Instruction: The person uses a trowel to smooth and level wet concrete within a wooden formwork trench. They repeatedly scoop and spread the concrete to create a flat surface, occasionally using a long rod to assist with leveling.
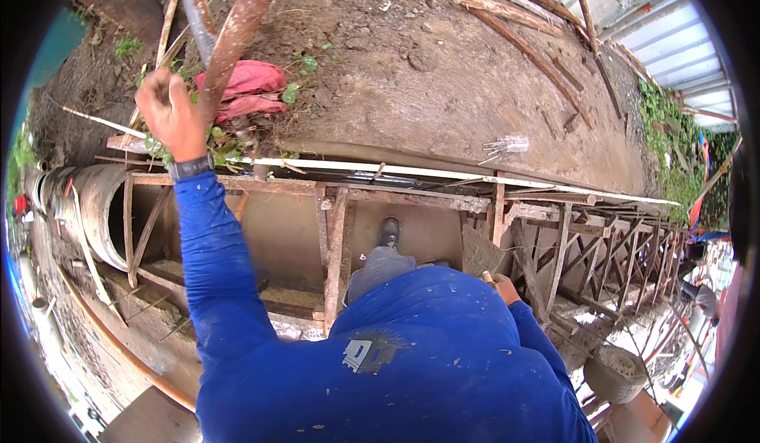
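My left hand is raised at upper left, fingers curled, just beside a rusty pole and a thin stick; what it holds, if anything, I cannot make out. A crumpled pink cloth lies behind the pole. At lower right, my right hand grips the wooden handle of a flat trowel, partly behind my body. My booted foot is below, between the timber braces.
A wooden framework runs across beneath me, with a concrete pipe at left and a wheel at lower right. Muddy ground with loose planks lies beyond, bordered by corrugated sheets. Another person is at the far right edge.
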Available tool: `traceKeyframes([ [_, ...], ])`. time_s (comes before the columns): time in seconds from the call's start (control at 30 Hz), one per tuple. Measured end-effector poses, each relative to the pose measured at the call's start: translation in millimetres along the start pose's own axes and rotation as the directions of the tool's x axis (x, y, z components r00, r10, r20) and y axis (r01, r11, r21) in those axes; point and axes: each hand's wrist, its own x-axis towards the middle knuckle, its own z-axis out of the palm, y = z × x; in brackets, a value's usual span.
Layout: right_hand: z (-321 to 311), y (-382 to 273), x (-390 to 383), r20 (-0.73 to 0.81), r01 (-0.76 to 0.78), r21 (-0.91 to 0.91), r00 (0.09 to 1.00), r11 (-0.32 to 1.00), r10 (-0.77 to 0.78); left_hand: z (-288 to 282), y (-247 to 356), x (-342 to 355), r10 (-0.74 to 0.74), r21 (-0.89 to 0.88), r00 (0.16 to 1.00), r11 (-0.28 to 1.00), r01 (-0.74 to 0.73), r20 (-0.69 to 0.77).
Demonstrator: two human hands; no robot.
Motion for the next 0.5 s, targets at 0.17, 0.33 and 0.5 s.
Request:
traceKeyframes([
  [0.17, 15.2, -18.3, -4.1, 0.003, -0.028, 0.169, 1.000, 0.985, 0.028, 65.7, 45.8, 34.0, 0.140, 0.004, 0.943, 0.989, -0.149, 0.303],
  [0.33, 32.4, -6.5, 4.7, 0.012, -0.124, 0.349, 0.992, 0.929, 0.128, 99.3, 37.1, 26.1, 0.232, 0.075, 0.915, 0.960, -0.270, 0.331],
  [0.5, 32.8, -16.8, 0.9, 0.081, -0.103, 0.229, 0.993, 0.968, 0.087, 106.8, 36.6, 16.5, 0.287, 0.149, 0.924, 0.932, -0.330, 0.252],
])
